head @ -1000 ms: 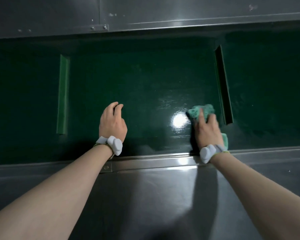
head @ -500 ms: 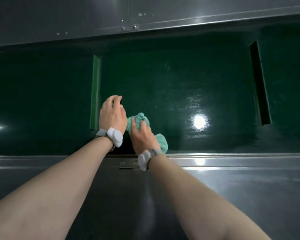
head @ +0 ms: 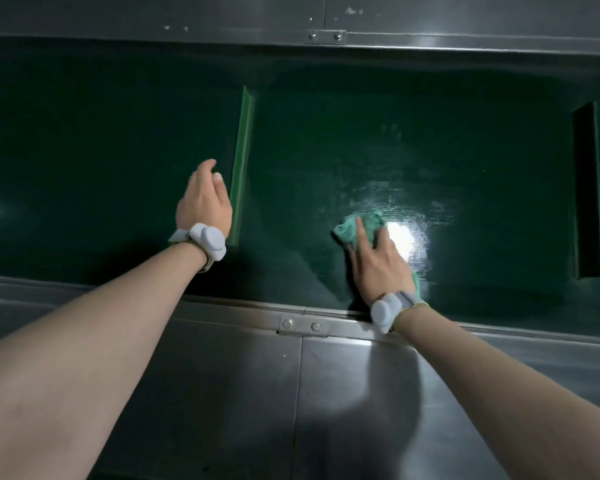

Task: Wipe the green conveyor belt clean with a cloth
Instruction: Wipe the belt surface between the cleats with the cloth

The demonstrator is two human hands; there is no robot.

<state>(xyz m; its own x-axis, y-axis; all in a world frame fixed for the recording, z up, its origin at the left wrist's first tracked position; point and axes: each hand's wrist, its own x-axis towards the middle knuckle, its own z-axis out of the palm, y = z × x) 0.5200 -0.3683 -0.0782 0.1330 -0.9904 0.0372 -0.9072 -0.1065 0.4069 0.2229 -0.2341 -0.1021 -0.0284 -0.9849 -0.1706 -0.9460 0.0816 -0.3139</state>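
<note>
Right hand flat on the teal cloth, fingers straight, pressing it to the green conveyor belt beside a bright glare spot. Left hand on the belt, fingers together and relaxed, beside a raised green cleat.

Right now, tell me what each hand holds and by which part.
The right hand presses the green cloth flat on the conveyor belt, straight fingers over its middle; no grip. The left hand holds nothing.
</note>
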